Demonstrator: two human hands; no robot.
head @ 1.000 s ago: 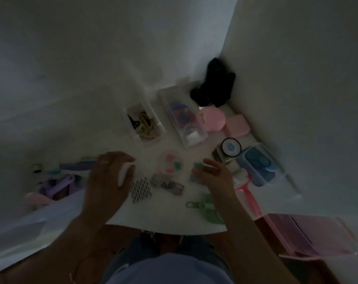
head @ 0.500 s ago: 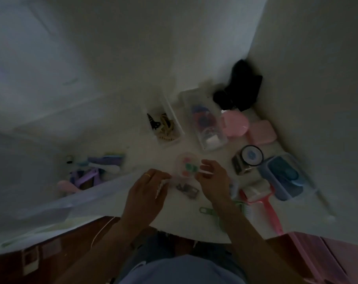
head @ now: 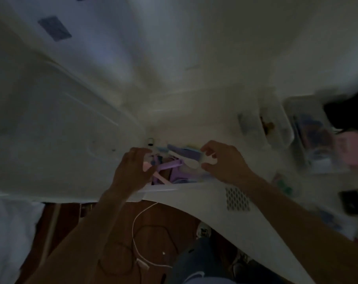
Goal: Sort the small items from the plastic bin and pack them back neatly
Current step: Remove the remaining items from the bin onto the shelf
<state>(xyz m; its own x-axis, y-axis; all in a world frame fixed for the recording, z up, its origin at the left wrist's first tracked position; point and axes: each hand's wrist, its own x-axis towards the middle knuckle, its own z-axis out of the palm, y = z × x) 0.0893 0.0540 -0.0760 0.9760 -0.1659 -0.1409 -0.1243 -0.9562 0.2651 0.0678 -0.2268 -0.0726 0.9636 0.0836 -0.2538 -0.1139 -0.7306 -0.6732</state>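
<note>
A heap of small purple, pink and white items (head: 175, 167) lies at the table's left end, with both hands over it. My left hand (head: 131, 171) reaches in from the left, fingers curled, and a pink item (head: 146, 166) shows at its thumb. My right hand (head: 225, 162) comes in from the right and pinches a small white piece (head: 212, 160) between thumb and fingers. Two clear narrow bins (head: 265, 125) (head: 313, 140) holding sorted bits stand blurred at the right.
The white table's front edge (head: 194, 194) curves below the hands, with a patterned card (head: 237, 199) on it. A black cloth (head: 350, 111) and pink things (head: 354, 150) sit far right. A white cable (head: 140, 226) lies on the wooden floor. A large white panel (head: 51, 130) fills the left.
The view has swung left. Both hands left the round dish in the table's middle and moved over to the purple and pink heap at the left.
</note>
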